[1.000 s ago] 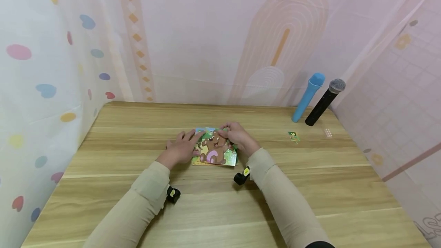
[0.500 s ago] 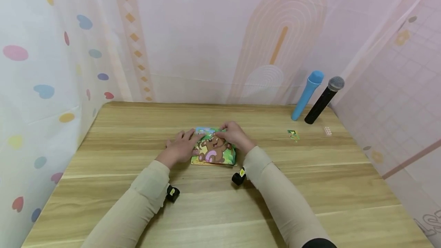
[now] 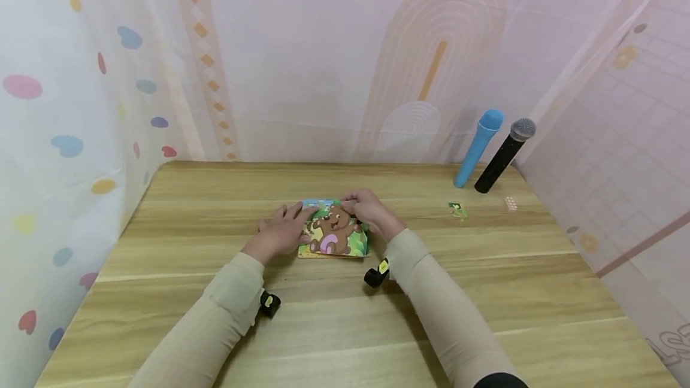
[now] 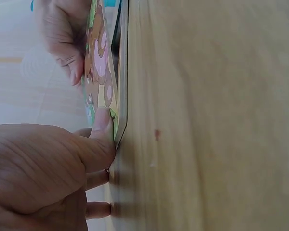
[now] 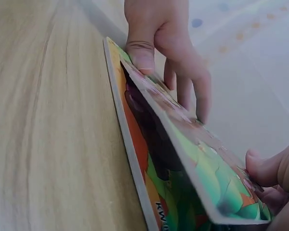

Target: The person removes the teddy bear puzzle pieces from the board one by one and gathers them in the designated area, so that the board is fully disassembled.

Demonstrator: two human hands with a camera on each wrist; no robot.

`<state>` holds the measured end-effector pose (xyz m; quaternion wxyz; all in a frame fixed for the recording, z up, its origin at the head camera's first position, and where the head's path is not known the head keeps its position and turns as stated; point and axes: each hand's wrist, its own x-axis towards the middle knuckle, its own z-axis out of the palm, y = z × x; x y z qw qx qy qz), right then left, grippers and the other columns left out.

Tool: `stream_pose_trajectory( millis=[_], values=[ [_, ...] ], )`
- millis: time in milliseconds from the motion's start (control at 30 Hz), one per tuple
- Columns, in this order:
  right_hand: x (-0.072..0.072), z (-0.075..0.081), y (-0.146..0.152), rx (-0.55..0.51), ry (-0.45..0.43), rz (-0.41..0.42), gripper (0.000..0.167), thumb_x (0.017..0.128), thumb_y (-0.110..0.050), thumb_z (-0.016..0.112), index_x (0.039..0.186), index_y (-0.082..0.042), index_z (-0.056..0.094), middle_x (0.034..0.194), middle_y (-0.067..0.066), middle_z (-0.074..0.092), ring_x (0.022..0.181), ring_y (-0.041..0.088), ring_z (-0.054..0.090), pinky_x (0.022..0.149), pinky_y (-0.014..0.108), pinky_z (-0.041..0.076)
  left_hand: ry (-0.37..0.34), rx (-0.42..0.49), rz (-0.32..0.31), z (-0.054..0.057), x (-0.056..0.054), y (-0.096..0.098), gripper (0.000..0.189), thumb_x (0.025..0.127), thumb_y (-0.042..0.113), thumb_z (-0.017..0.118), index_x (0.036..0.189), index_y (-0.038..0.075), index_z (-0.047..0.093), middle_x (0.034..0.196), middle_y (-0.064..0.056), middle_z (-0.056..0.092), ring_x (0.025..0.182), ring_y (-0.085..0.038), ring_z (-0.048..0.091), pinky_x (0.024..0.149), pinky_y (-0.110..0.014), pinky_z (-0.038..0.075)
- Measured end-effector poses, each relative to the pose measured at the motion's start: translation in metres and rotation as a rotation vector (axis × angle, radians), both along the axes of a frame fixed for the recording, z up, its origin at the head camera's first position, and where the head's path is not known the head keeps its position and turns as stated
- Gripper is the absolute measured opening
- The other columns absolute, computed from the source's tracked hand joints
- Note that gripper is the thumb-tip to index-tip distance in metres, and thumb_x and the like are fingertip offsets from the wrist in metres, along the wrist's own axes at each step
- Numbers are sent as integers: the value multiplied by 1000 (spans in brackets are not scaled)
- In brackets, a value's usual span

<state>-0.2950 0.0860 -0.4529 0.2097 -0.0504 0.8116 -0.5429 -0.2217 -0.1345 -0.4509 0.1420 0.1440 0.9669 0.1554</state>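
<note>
A bear picture panel [image 3: 330,233], thin and stiff, lies over a second colourful board [image 5: 131,139]. In the right wrist view the panel's right side is raised above that board, leaving a wedge-shaped gap with dark and orange print inside. My left hand [image 3: 281,232] rests at the left side, its thumb pressing near the panel's left edge and its other fingers spread along the far side. My right hand [image 3: 372,211] pinches the panel's far right edge, its thumb on the printed face; its other fingers are largely hidden behind the panel.
At the back right of the wooden table [image 3: 458,316], a blue microphone [image 3: 478,148] and a black microphone [image 3: 504,157] stand leaning. Nearer lie a small green printed piece [image 3: 457,209] and a small dotted patch [image 3: 511,203]. Patterned cloth [image 3: 302,76] hangs behind.
The panel's right side has changed tilt slightly, and the glare on its lower right corner is gone. Both hands keep nearly the same place.
</note>
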Motion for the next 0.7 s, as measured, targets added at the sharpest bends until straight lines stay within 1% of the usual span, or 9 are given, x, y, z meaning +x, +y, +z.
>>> stream_pose_trajectory(
  millis=[67,100,233,300,333,400,467,567,700],
  values=[
    [0,-1,0,-18,-18,-12,28,105,-13,56,130,-1,62,119,15,63,89,20,58,56,26,47,0,3,4,0,1,0,72,104,29,56,164,20,18,168,-20,10,150,-52,11,102,-85,18],
    [-1,-1,0,-25,-18,-18,28,105,-13,56,129,-1,62,119,15,63,90,20,59,58,26,48,0,5,6,0,0,0,72,104,29,56,164,20,18,168,-20,10,150,-52,11,102,-85,17],
    [-1,1,0,-54,-20,-33,27,104,-11,58,127,0,62,116,14,64,99,22,61,80,28,52,7,1,11,1,0,0,71,104,29,56,164,21,18,168,-20,11,150,-52,12,102,-85,18],
    [-1,3,-1,-66,-26,-38,26,103,-10,59,127,1,63,113,13,65,101,23,62,88,30,51,0,1,11,2,-1,0,71,104,29,55,164,22,17,168,-20,10,150,-52,11,102,-85,17],
    [0,3,-1,-68,-28,-38,26,103,-10,59,126,1,63,111,12,65,100,22,62,88,30,51,-6,-1,12,2,-1,0,71,104,30,55,164,22,17,168,-20,9,150,-51,10,102,-85,17],
    [0,3,-1,-61,-23,-35,25,103,-10,59,126,1,63,105,10,65,95,20,61,83,29,52,-21,-4,12,2,-2,0,71,105,30,54,164,23,17,169,-19,8,151,-51,8,103,-84,16],
    [0,2,-1,-46,-10,-27,24,104,-10,58,125,0,64,99,7,63,86,18,60,73,26,51,-26,-6,10,2,-2,1,69,105,30,54,164,22,18,168,-20,7,151,-51,7,103,-84,16],
    [1,1,-2,2,29,-2,23,104,-10,58,124,0,64,88,5,56,75,15,53,61,24,45,-24,-9,11,2,-2,1,69,105,29,54,164,21,20,168,-20,9,150,-50,9,103,-84,17],
    [0,-2,-2,42,68,21,22,102,-7,60,122,1,64,84,4,51,74,14,49,62,24,42,-19,-11,11,4,0,1,69,104,29,55,163,21,21,168,-20,10,150,-51,10,102,-85,18]
  ],
)
